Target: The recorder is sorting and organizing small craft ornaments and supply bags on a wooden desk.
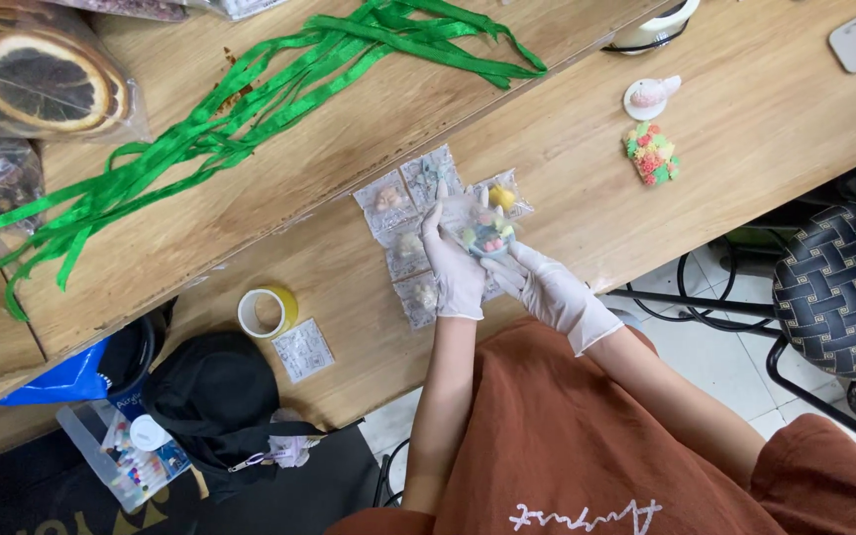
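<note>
Both my hands wear white gloves and meet over the wooden table. My left hand and my right hand together hold a small clear round container filled with tiny pastel pieces. Beneath and around it lie several small clear plastic bags with little trinkets inside, one of them yellow.
Green ribbon strips sprawl across the far table. A tape roll and a small packet lie left. A colourful bead cluster and pink figure on a disc sit right. Black bag, woven chair.
</note>
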